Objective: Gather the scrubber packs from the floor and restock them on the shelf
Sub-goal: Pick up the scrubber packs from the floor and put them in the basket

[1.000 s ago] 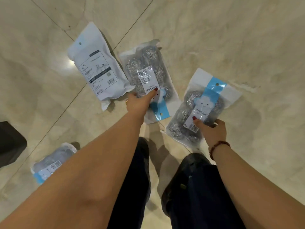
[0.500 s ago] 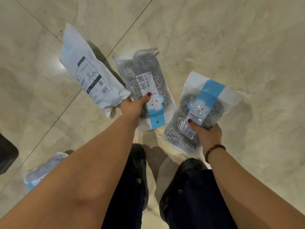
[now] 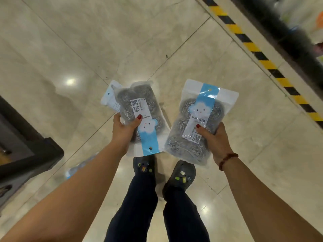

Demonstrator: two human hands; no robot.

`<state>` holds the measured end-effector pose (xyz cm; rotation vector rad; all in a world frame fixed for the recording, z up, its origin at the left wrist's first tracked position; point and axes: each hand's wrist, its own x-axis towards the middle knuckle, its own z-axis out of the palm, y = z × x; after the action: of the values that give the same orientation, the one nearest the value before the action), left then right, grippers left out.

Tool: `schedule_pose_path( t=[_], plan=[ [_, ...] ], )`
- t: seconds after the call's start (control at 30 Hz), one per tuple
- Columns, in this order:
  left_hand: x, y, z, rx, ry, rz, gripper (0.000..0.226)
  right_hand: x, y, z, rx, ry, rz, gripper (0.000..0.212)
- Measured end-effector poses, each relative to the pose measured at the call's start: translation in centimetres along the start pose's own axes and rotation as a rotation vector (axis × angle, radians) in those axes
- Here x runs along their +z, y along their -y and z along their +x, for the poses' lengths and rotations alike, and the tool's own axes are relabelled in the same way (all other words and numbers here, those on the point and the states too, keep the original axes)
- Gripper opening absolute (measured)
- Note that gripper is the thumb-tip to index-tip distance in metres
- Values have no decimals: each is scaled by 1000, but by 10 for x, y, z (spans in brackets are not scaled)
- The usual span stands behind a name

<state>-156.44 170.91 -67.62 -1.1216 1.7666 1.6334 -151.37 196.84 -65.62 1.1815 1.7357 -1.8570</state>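
- Left hand [image 3: 123, 131] is clamped on two packs at once: thumb pressed on the face of the front scrubber pack [image 3: 142, 117], fingers hidden behind it.
- That front pack is upside down, its blue hang strip pointing toward the feet, the steel scourers fanning up and away from the grip.
- Tucked behind it, a second white pack [image 3: 109, 97] peeks out at the upper left, only its corner showing.
- Right hand [image 3: 215, 139] is closed on the right scrubber pack [image 3: 195, 121], thumb on the label near the lower half, palm along the pack's right edge.
- This pack stands upright, blue strip at the top, most of it rising above the grip.
- Both held packs hang above the tiled floor [image 3: 87, 49], just apart from each other, over the dark shoes [image 3: 180, 174].
- Another pack [image 3: 78, 167] lies on the floor beside the left forearm, partly hidden.
- Top right, a yellow-and-black striped edge [image 3: 258, 53] runs along a blurred shelf base [image 3: 286, 35].
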Motion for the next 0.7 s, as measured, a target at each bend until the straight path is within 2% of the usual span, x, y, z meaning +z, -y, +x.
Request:
schedule_pose_path(
  t=[0.13,0.23,0.3,0.43,0.57,0.63,0.7],
  plan=[
    [-57,-75,-98,169,0,-36,75,16,86,-93,-84,56,18,48],
    [-98,-118,-161,252,-9,-61,75,28,134,-154,-177,101,17,73],
    [-124,-145,-196,317,-18,-65,74,40,167,-191,-221,109,23,83],
    [-175,-178,-252,436,-86,-55,78,58,221,-248,-337,195,25,70],
    [-217,-196,-298,483,-148,-65,76,75,268,-284,-420,349,10,58],
    [-228,-199,-321,523,-218,-114,69,83,286,-294,-439,424,-13,56],
    [-237,-198,-339,554,-303,-151,73,91,303,-302,-470,507,-44,53]
  ],
)
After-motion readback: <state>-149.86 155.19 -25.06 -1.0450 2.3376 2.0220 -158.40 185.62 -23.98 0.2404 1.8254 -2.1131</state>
